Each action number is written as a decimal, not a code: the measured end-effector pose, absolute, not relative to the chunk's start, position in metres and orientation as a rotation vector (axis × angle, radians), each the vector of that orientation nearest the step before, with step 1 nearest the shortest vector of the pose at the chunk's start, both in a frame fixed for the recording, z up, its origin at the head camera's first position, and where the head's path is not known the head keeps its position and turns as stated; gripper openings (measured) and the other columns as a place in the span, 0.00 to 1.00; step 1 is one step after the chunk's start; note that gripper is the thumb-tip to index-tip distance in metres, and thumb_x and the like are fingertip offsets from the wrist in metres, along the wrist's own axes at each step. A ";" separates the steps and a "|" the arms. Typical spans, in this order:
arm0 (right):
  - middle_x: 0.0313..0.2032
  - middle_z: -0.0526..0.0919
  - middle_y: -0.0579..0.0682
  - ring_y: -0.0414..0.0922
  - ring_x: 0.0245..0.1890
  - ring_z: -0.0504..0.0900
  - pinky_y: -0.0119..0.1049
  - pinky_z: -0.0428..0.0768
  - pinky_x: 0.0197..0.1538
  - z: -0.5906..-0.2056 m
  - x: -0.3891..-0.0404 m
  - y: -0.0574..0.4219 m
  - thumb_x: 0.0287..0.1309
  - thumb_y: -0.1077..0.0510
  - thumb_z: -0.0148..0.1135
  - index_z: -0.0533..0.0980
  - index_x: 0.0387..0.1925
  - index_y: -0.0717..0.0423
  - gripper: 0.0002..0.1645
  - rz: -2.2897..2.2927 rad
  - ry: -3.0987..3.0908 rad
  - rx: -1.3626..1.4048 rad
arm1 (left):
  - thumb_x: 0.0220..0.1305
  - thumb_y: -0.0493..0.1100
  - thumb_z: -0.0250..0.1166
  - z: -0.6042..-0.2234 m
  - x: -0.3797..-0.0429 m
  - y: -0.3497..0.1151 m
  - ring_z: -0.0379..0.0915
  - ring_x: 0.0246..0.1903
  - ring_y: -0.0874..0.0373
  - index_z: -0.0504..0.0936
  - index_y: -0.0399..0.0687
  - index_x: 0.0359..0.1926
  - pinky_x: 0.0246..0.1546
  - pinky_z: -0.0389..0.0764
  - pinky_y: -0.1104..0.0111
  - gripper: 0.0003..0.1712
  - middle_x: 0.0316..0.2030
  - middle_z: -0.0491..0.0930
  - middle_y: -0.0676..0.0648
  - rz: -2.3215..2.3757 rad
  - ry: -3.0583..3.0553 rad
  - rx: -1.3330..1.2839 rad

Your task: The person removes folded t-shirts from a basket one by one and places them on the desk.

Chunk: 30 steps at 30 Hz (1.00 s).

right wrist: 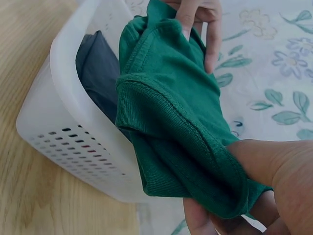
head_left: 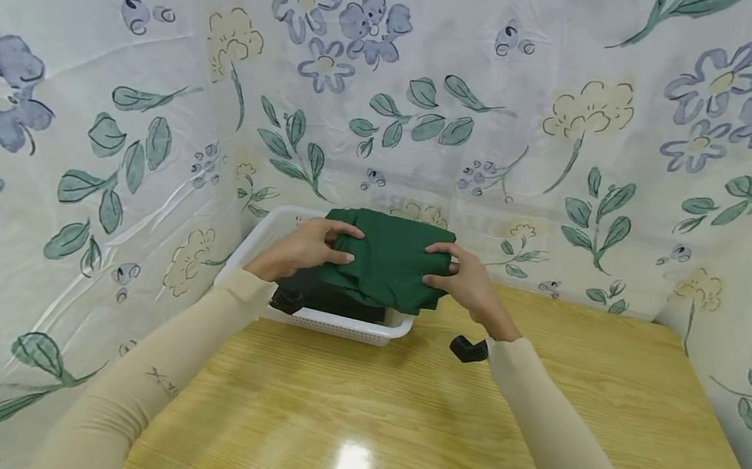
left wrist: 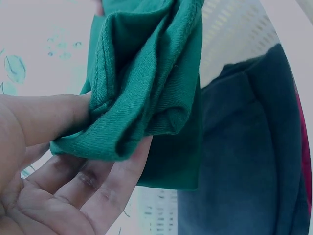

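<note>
A folded green garment point(head_left: 394, 256) with ribbed, stitched edges is held up over the white basket point(head_left: 338, 324). My left hand point(head_left: 312, 246) grips its left end; the left wrist view has the thumb on top of the folds of green cloth point(left wrist: 142, 93) and the fingers beneath. At the opposite end, my right hand point(head_left: 467, 280) pinches the garment between thumb and fingers. Under it, a dark folded garment point(left wrist: 239, 142) lies in the basket, also visible as dark cloth point(right wrist: 98, 68) past the rim in the right wrist view.
The basket has perforated walls and stands at the back left of the wooden table point(head_left: 357, 402), near the flower-printed sheet point(head_left: 378, 95). A thin strip of red cloth point(left wrist: 304, 142) shows beside the dark garment. Black wrist mounts point(head_left: 469, 349) sit at both cuffs.
</note>
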State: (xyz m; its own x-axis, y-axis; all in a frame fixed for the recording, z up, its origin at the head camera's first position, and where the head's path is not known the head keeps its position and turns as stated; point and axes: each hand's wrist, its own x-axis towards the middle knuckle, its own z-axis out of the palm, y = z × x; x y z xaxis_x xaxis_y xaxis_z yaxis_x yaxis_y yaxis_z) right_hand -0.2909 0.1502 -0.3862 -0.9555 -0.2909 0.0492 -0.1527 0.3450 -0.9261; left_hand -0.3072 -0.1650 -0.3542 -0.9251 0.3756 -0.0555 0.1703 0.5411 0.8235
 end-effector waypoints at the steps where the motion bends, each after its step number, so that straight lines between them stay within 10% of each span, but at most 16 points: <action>1: 0.53 0.83 0.65 0.56 0.55 0.83 0.47 0.85 0.50 -0.386 -0.291 0.152 0.64 0.66 0.70 0.75 0.65 0.49 0.30 -1.687 2.467 -0.409 | 0.69 0.39 0.70 -0.354 -0.307 -0.163 0.73 0.58 0.47 0.77 0.53 0.68 0.48 0.75 0.58 0.28 0.69 0.71 0.40 1.331 2.550 0.463; 30: 0.69 0.69 0.68 0.62 0.66 0.74 0.56 0.78 0.61 -0.380 -0.273 0.223 0.66 0.63 0.69 0.72 0.69 0.52 0.32 -1.687 2.525 -0.303 | 0.69 0.37 0.70 -0.351 -0.307 -0.087 0.79 0.56 0.49 0.80 0.53 0.66 0.50 0.82 0.58 0.26 0.60 0.80 0.41 1.361 2.543 0.601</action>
State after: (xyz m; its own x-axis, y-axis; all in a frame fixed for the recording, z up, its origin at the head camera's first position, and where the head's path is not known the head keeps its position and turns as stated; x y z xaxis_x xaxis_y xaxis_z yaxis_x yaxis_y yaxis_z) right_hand -0.2732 0.2235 -0.3801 -0.9763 -0.2133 0.0357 -0.1147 0.3704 -0.9217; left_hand -0.3071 -0.0869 -0.3510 -0.8986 0.4383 0.0188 0.2588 0.4950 0.8294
